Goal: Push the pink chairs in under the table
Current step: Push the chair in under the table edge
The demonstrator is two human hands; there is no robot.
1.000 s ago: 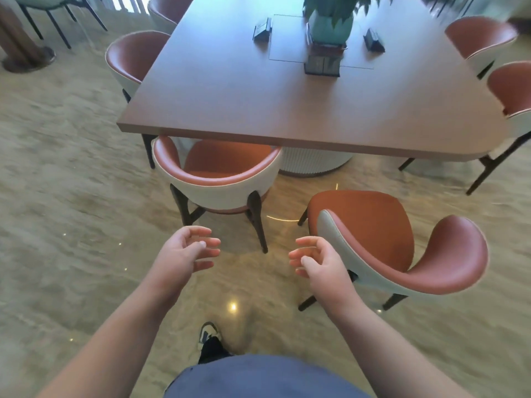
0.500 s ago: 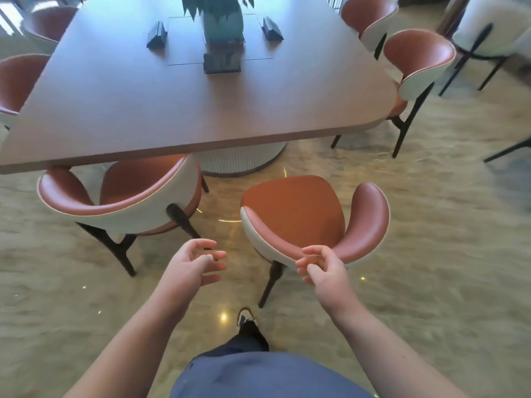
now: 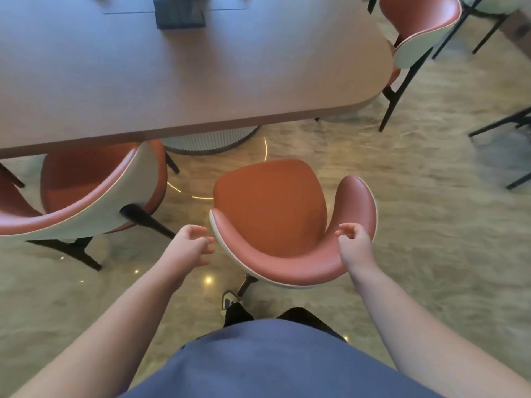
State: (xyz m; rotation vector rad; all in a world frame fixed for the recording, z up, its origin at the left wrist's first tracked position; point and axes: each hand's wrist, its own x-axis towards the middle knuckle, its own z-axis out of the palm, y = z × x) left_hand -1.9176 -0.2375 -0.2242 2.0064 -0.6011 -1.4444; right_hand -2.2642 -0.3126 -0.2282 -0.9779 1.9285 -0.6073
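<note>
A pink chair (image 3: 270, 208) with a curved backrest stands on the floor clear of the brown table (image 3: 201, 73), its back toward me. My left hand (image 3: 191, 248) hovers just left of the backrest's left end, fingers loosely curled, holding nothing. My right hand (image 3: 355, 247) is at the backrest's right side, fingers loosely curled; whether it touches the rim I cannot tell. A second pink chair (image 3: 86, 191) at the left sits partly under the table edge.
A third pink chair (image 3: 416, 33) stands at the table's right end. Black chair legs (image 3: 505, 130) show at the far right. The table's ribbed round base (image 3: 209, 142) is behind the pulled-out chair. A dark box (image 3: 179, 15) sits on the tabletop. My shoe (image 3: 228, 301) is below the chair.
I have stepped right and closer, so the pulled-out chair is now centred in front of me. My hands have spread apart to either side of its backrest.
</note>
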